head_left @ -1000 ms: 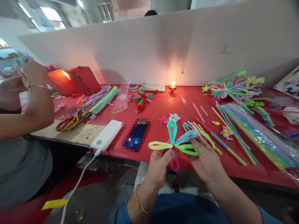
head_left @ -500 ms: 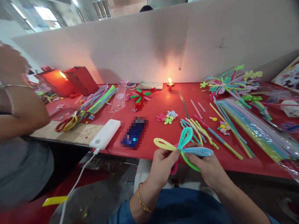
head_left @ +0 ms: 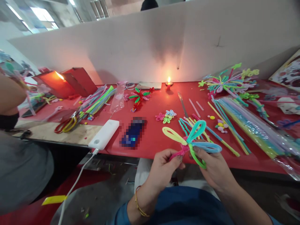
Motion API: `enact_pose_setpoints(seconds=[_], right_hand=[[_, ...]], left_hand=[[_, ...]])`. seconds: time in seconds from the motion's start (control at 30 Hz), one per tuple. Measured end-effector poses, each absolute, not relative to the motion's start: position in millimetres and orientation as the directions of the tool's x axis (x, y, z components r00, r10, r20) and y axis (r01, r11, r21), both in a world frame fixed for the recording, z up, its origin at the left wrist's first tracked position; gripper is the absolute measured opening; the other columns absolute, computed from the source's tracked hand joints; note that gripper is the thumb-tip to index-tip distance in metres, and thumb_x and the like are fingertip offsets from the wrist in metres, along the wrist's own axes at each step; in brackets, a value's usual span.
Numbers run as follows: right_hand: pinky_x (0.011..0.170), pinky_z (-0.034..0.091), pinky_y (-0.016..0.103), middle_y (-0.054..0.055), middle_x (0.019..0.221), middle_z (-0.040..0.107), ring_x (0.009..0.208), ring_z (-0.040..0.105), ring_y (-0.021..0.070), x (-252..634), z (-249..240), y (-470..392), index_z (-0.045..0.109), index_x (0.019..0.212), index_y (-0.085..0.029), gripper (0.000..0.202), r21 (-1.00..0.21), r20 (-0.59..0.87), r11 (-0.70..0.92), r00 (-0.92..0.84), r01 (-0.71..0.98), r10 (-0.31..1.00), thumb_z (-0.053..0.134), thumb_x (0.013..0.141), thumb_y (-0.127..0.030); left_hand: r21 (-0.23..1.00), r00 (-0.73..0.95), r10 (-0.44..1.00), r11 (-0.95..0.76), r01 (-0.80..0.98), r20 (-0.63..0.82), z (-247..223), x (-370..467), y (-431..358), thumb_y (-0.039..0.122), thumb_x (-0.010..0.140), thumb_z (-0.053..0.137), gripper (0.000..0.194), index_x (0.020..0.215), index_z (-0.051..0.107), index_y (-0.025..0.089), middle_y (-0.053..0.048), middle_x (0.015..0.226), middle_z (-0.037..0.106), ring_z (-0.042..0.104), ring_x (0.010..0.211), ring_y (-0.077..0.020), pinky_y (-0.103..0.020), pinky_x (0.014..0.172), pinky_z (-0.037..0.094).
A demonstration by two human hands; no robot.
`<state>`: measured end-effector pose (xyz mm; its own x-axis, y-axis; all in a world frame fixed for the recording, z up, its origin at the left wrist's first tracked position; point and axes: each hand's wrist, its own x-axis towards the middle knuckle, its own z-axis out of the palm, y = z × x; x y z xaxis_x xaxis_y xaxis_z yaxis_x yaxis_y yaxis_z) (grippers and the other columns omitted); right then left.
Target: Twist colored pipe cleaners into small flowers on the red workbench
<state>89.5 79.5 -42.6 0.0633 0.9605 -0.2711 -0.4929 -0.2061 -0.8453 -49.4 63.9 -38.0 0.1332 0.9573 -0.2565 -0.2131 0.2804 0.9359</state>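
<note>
Five-looped fuzzy flower (head_left: 188,144) between left hand (head_left: 164,166) and right hand (head_left: 213,167), both in a closed pinch on it

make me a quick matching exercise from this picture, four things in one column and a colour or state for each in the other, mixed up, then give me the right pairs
Column 1
1. candle
2. power bank
3. looped flower
4. scissors

Column 2
A. white, plugged into a cable
B. red-and-yellow-handled
C. lit
D. held up, coloured yellow, teal, blue, green and pink

Right pairs: 1-C, 2-A, 3-D, 4-B
</note>
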Motion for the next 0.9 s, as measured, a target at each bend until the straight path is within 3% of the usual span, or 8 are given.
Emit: enact_pose_setpoints(seconds=[0.2,0.47,0.67,0.9], right_hand=[[0.056,0.044,0.024,-0.004,0.057,0.058,0.055,0.051,0.0100,92.9,-36.8,80.2,0.062,0.059,-0.021,0.018,-0.815,-0.300,-0.191,0.115,-0.548,0.947,0.078,0.054,-0.027],[0.053,0.047,0.026,-0.003,0.056,0.057,0.053,0.051,0.0125,95.0,-34.5,84.9,0.062,0.055,-0.023,0.018,-0.802,-0.379,-0.221,0.187,-0.555,0.907,0.079,0.050,-0.028],[0.051,0.046,0.023,-0.003,0.054,0.056,0.052,0.050,0.0106,93.6,-37.1,84.0,0.062,0.054,-0.022,0.018,-0.786,-0.373,-0.236,0.134,-0.572,0.918,0.079,0.051,-0.028],[0.051,0.047,0.023,-0.005,0.056,0.056,0.052,0.051,0.0102,96.3,-38.7,85.6,0.060,0.057,-0.022,0.019,-0.775,-0.392,-0.212,0.190,-0.595,0.900,0.078,0.053,-0.028]], left_hand=[[0.916,0.183,0.947,0.306,-0.258,-0.264,-39.3,-49.5,62.6,0.032,0.068,0.067,0.019,0.070,0.063,0.013,-0.001,0.060,0.064,0.055,0.058,-0.0101,-0.022,0.059,0.041],[0.939,0.174,0.951,0.287,-0.190,-0.256,-40.5,-51.1,60.5,0.033,0.069,0.066,0.020,0.064,0.063,0.014,-0.001,0.060,0.064,0.054,0.058,-0.0106,-0.022,0.058,0.040],[0.932,0.165,0.947,0.306,-0.195,-0.276,-39.9,-52.3,60.7,0.034,0.068,0.066,0.022,0.061,0.062,0.014,-0.001,0.058,0.063,0.053,0.055,-0.0098,-0.021,0.056,0.039],[0.904,0.076,0.958,0.285,-0.319,-0.276,-43.4,-51.3,61.6,0.033,0.064,0.070,0.021,0.068,0.063,0.014,-0.001,0.059,0.064,0.055,0.059,-0.0113,-0.023,0.061,0.042]])
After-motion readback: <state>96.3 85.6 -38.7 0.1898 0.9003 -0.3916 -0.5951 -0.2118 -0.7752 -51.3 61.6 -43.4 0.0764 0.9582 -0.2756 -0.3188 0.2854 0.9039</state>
